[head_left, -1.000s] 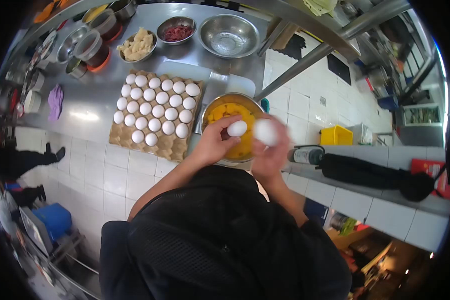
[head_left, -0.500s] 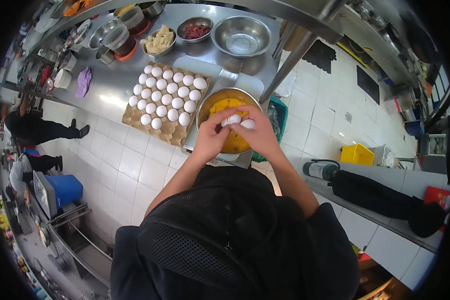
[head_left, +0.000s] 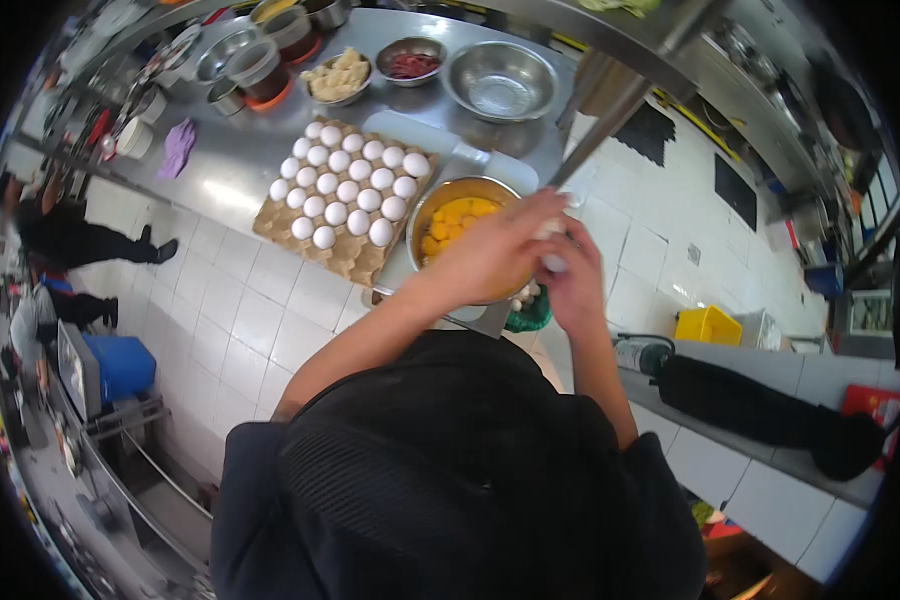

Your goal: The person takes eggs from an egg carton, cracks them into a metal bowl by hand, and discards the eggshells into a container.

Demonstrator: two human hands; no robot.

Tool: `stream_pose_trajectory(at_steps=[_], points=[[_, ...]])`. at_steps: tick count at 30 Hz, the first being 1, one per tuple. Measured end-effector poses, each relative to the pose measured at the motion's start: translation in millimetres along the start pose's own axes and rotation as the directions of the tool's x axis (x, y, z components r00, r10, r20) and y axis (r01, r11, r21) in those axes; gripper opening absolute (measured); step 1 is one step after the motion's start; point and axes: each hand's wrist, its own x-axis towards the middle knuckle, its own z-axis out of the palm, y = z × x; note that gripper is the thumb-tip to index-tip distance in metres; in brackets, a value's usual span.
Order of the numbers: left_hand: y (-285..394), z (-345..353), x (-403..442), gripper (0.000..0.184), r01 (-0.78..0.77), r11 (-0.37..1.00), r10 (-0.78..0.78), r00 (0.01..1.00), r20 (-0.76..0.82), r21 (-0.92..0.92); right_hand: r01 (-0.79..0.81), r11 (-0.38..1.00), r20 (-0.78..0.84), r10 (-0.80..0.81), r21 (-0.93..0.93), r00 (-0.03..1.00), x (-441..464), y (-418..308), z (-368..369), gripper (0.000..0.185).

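My left hand [head_left: 495, 245] reaches across the right side of the steel bowl [head_left: 421, 215], its fingers closed around white eggshell [head_left: 550, 230], partly hidden. Just beyond the bowl's right rim, my right hand [head_left: 576, 280] curls around another smooth white piece of eggshell [head_left: 555, 263]; both hands nearly touch. Motion blurs the fingers. Several orange egg yolks [head_left: 450, 228] lie in the bowl. To its left, a cardboard egg tray [head_left: 355, 258] carries several rows of white eggs [head_left: 348, 190], with bare hollows along the near edge. Below my hands, a green bin [head_left: 532, 318] contains pale shell pieces.
Behind the tray stand a bowl of pale yellow chunks [head_left: 336, 76], a bowl of red strips [head_left: 411, 64] and a wide steel bowl [head_left: 500, 85]. A purple cloth [head_left: 177, 148] lies left. A metal post [head_left: 600, 140] rises at right. Other people [head_left: 80, 235] stand far left.
Both hands have moved right with the eggshell, from above the bowl's middle to its right rim above the green bin. More yolks now show in the bowl.
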Motion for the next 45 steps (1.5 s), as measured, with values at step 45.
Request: stream_pose_trajectory(at_steps=[45], points=[[-55.4,-19.7,-39.1,0.053,0.509,0.739,-0.520,0.848,0.108,-0.441,-0.242,0.969,0.281,0.223,0.037,0.934,15.9,16.1,19.9,0.030]])
